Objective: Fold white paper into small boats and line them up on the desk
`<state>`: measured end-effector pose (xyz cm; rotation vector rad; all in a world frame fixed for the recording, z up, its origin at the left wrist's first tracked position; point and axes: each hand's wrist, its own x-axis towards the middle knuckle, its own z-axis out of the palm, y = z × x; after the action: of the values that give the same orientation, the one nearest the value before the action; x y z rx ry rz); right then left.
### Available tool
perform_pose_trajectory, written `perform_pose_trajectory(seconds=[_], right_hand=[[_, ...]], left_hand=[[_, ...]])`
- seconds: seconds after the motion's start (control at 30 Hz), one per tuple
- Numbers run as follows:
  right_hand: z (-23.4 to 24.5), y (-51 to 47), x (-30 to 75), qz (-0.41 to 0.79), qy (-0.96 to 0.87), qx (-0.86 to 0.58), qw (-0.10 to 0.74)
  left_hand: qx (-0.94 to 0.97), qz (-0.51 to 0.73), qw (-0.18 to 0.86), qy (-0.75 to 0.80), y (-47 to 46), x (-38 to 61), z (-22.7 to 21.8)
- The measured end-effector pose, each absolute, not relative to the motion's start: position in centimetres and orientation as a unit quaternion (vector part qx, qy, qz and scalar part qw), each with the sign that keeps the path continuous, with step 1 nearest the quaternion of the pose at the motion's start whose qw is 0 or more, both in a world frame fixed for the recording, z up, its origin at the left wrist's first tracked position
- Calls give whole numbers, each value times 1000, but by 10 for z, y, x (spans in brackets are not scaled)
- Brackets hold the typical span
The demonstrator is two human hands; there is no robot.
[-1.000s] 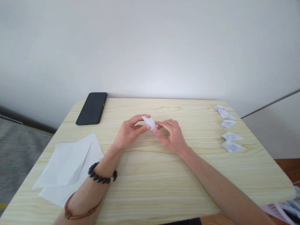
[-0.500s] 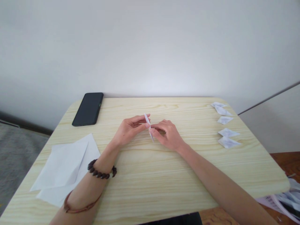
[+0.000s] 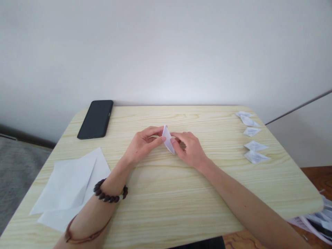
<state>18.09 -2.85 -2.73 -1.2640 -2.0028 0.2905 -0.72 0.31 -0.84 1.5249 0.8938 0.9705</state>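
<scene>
A small folded piece of white paper [image 3: 168, 140] stands on edge just above the middle of the light wooden table [image 3: 166, 193]. My left hand [image 3: 144, 143] pinches it from the left with thumb and fingertips. From the right, my right hand [image 3: 190, 148] pinches the same piece, its fingers curled. A dark bead bracelet [image 3: 110, 193] and a brown cord sit on my left wrist.
A black phone [image 3: 95, 118] lies at the table's far left. White paper sheets [image 3: 70, 186] lie at the near left. Several small folded paper pieces [image 3: 251, 138] line the right side. A plain wall rises behind; loose papers [image 3: 316, 221] show below the table's right edge.
Between my fingers the folded paper has turned: it lay flatter a second ago, went edge-on, and now shows a broader face. Both hands stay in nearly the same place.
</scene>
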Motion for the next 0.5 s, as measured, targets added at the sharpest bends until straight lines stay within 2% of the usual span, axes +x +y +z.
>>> perform_pose_trajectory(seconds=[0.23,0.37,0.5], right_hand=[[-28,-29,172,99,-765,-527,356],[-29,-29,171,159,-718,-563,376],[-32,-29,172,216,-677,-576,405]], left_hand=[[729,399,436,345,-2,0,-15],[764,405,343,368,-8,7,-13],[753,423,315,393,-10,10,-17]])
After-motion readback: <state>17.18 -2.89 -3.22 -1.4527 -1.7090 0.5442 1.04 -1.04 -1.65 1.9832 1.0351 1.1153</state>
